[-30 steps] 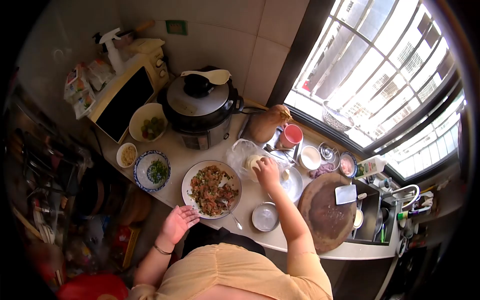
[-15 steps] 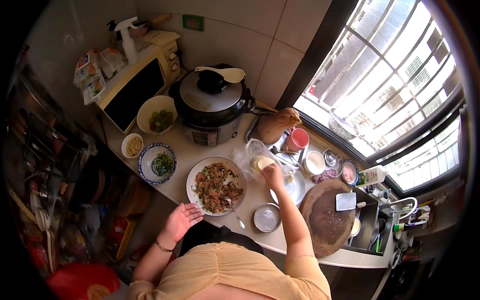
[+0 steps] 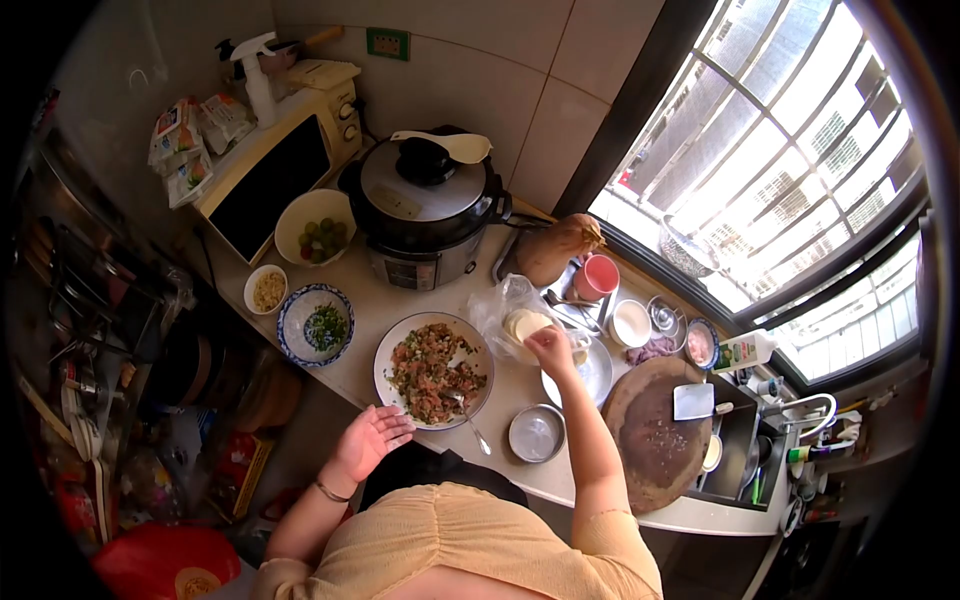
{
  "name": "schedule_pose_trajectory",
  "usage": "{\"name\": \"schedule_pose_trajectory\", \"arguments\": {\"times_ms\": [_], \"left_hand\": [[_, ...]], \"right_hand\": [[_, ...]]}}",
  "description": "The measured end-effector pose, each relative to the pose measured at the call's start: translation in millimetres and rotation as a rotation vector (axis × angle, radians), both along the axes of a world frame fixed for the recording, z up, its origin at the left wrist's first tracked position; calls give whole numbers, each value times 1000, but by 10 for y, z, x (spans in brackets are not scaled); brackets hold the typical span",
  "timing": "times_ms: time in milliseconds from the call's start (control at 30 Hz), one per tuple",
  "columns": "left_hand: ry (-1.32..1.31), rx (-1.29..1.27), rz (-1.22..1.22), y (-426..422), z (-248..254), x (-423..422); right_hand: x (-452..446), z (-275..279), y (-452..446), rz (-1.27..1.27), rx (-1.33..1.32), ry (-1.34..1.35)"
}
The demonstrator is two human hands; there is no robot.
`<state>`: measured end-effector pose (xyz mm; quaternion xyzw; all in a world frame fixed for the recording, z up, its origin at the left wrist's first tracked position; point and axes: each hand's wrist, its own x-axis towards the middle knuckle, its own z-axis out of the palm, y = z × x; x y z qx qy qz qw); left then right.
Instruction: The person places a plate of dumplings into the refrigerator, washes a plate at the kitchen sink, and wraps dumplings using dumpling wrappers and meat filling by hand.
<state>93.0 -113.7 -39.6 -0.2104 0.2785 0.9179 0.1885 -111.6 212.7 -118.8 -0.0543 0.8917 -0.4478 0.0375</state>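
My right hand (image 3: 550, 348) is closed in a pinch at the edge of a pale round dumpling wrapper (image 3: 528, 326). More wrappers seem to lie under it in a clear plastic bag (image 3: 490, 308). My left hand (image 3: 372, 440) hovers palm up with its fingers stretched out, holding nothing, by the near rim of a white plate (image 3: 382, 360). Chopped filling (image 3: 425, 375) of meat and greens covers that plate, and a spoon (image 3: 470, 422) rests in it. A small round metal dish (image 3: 537, 434) stands to the right of the plate. Behind my right forearm a white plate (image 3: 590, 372) is partly hidden.
A round wooden chopping board (image 3: 655, 450) with a cleaver (image 3: 693, 402) on it lies at right, beside the sink (image 3: 735, 440). An electric cooker (image 3: 425, 225), a bowl of chopped greens (image 3: 290, 325) and a microwave (image 3: 270, 185) stand at the back and left.
My right hand has shifted slightly at the wrappers and still pinches there. My left hand has barely moved, staying open near the plate of filling.
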Motion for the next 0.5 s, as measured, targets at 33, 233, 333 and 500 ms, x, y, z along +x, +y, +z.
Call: {"name": "schedule_pose_trajectory", "arguments": {"times_ms": [33, 233, 333, 500], "left_hand": [[2, 4, -3, 4, -6, 0], [-11, -5, -10, 24, -7, -3], [-9, -4, -15, 24, -4, -2], [-15, -13, -42, 56, 6, -44]], "right_hand": [[12, 11, -23, 20, 49, 50], [67, -54, -93, 16, 156, 200], [65, -105, -73, -49, 54, 221], [-25, 60, -14, -221, -453, 126]]}}
